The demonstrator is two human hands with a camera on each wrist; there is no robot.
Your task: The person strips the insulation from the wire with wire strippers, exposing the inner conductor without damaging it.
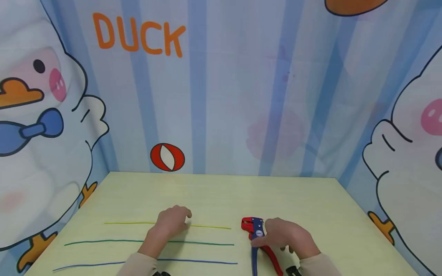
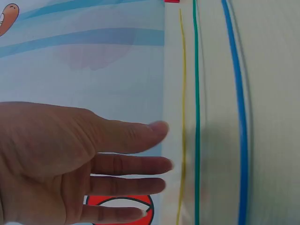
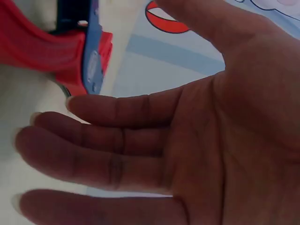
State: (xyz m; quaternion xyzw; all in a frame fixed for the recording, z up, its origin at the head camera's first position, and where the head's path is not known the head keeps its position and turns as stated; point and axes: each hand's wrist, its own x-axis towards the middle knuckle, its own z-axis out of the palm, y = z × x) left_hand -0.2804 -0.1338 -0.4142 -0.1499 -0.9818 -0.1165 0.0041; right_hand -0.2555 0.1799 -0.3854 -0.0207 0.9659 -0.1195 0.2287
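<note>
Three wires lie roughly parallel on the table: a yellow wire farthest back, a green wire in the middle and a blue wire nearest. My left hand hovers over the yellow wire; the left wrist view shows the hand with fingers extended and holding nothing. A red and blue wire stripper lies to the right of the wires. Beside it is my right hand. In the right wrist view its fingers are loosely extended near the wire stripper, not wrapped around it.
The pale table ends at a striped blue curtain behind it. Printed ducks and a red ball decorate the fabric, which also hangs along both sides.
</note>
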